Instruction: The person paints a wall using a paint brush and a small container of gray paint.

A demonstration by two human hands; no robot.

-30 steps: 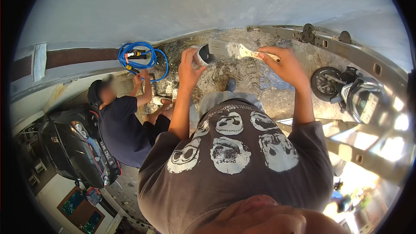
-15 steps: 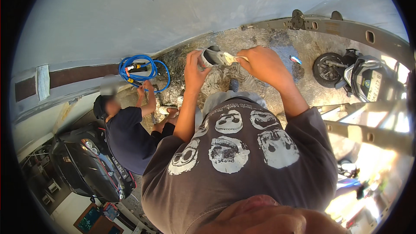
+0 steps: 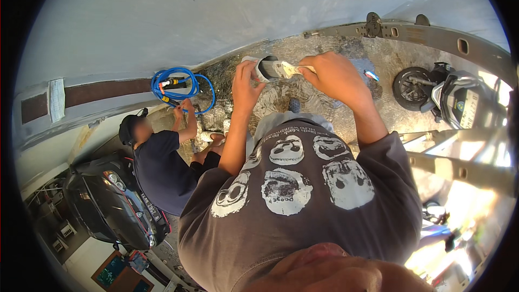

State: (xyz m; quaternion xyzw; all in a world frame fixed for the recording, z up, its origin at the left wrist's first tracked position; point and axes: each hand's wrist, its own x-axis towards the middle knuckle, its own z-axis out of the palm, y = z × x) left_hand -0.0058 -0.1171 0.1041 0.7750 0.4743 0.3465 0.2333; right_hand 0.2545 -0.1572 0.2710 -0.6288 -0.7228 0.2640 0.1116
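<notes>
My left hand (image 3: 246,85) is wrapped around a small pale cup (image 3: 260,73), tipped so that its mouth faces right. Dark grey, paint-like colour coats the inside of the cup. From the other side, my right hand (image 3: 338,77) grips a paintbrush (image 3: 288,70) by its handle, fingers closed. The brush's pale, smeared head lies at the mouth of the cup; whether its bristles touch the inner wall, I cannot tell. Both hands are held out in front of my chest, above the wet-looking ground.
A grey-painted wall (image 3: 162,32) rises ahead, with darker patches. A metal ladder (image 3: 432,36) stands at right, near a parked motorcycle (image 3: 459,100). At left, a co-worker (image 3: 162,165) crouches by a coiled blue hose (image 3: 178,75), with a dark car (image 3: 111,197) behind.
My right hand has shifted slightly up and to the right with the paintbrush. The cup has moved a little to the right. The co-worker still has their hands by the hose.
</notes>
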